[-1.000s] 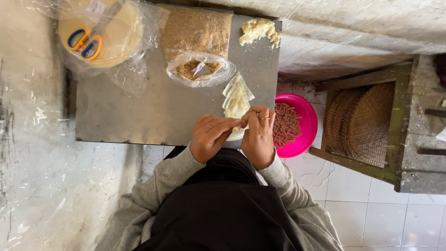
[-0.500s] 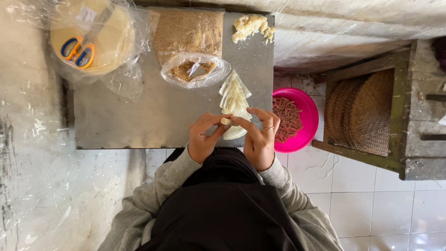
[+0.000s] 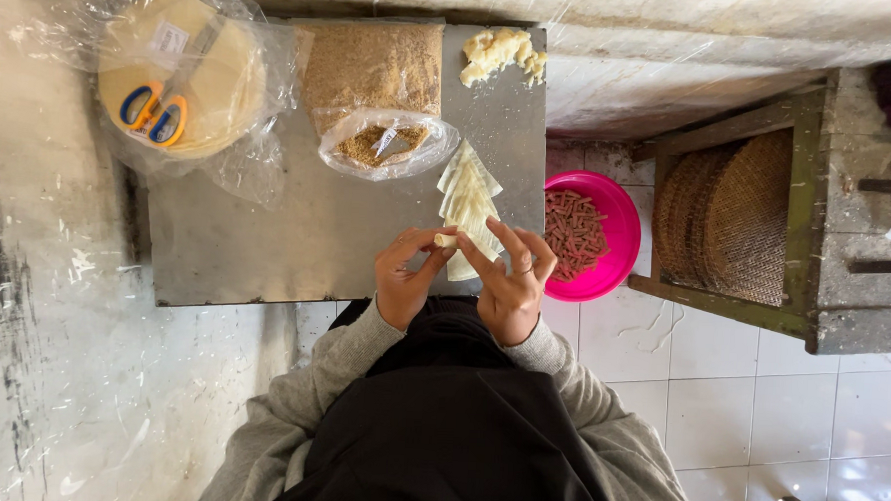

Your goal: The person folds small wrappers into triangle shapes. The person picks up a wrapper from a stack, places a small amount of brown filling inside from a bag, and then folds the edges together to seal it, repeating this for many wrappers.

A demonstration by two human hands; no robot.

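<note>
We're at the grey metal tabletop (image 3: pixel 265 253), with a pink plastic bowl of reddish filling sticks (image 3: pixel 606 238) at its right edge. Looks like the rolling step: our left hand (image 3: pixel 404 284) and right hand (image 3: pixel 509 283) pinch a small pale pastry roll (image 3: pixel 449 241), fingers closed narrowly on it, beside stacked pale pastry triangles (image 3: pixel 468 196). Next probably needs tight, even rolling.

Both hands (image 3: pixel 459 281) pinch a pale pastry strip (image 3: pixel 467 206).
</note>
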